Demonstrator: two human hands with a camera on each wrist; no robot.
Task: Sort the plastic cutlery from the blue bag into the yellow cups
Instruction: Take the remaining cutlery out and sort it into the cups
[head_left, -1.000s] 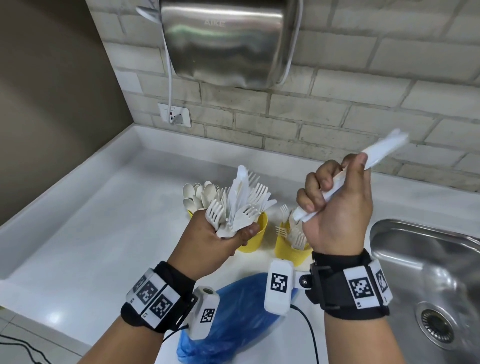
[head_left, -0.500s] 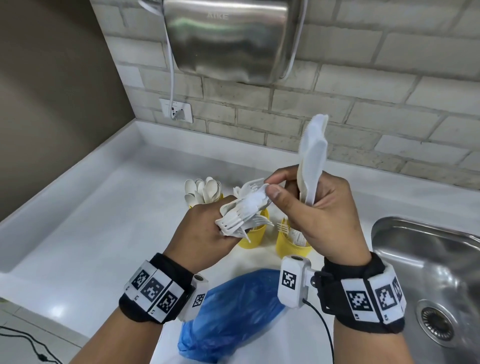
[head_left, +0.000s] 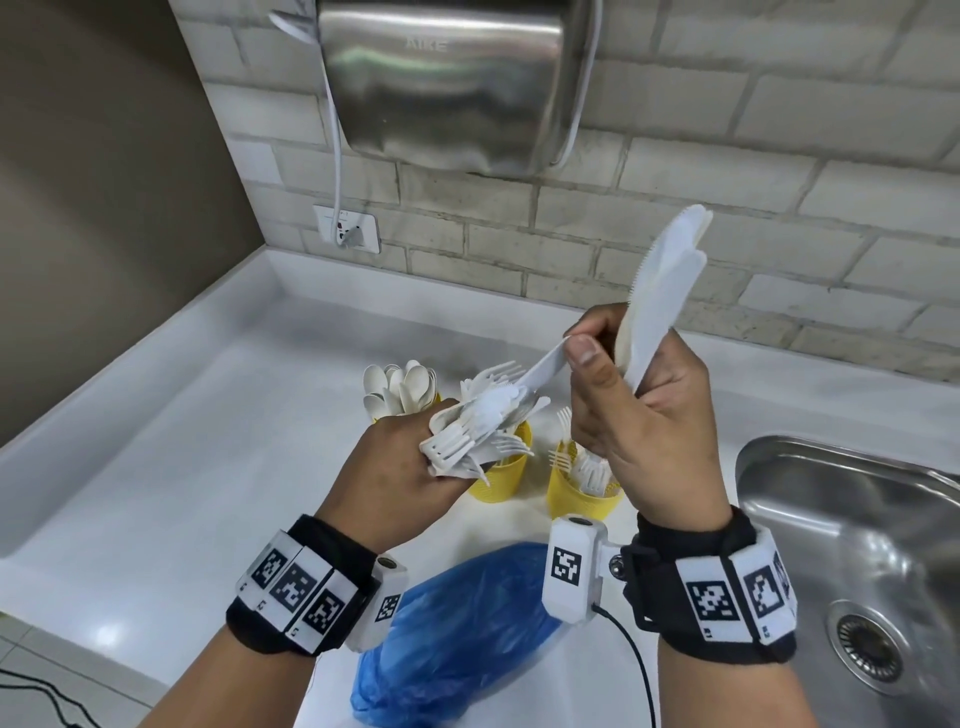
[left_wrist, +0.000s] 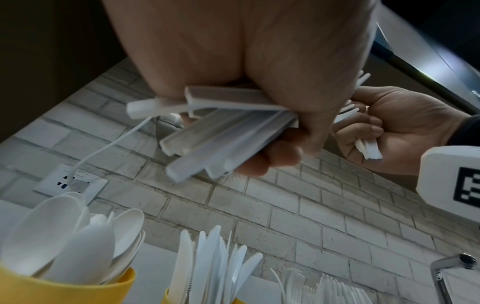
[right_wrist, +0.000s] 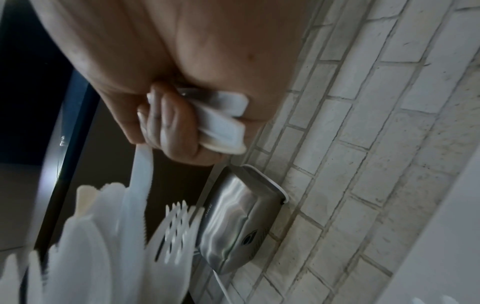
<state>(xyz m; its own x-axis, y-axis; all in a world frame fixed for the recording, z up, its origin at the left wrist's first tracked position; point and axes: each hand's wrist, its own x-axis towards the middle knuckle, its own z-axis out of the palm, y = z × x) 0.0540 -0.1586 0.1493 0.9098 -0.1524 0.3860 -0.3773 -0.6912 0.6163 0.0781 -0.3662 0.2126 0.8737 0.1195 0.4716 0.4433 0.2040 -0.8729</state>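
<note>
Our left hand (head_left: 400, 467) curls round a mixed bundle of white forks and knives (head_left: 480, 421) above the yellow cups (head_left: 501, 475), while our right hand (head_left: 644, 415) grips a few knives (head_left: 660, 291) upright in the palm and pinches the tip of one more knife (head_left: 545, 366) between thumb and forefinger; we judge these pieces light, stiff and slick, best taken by the flat handle so they slide free without snagging fork tines
</note>
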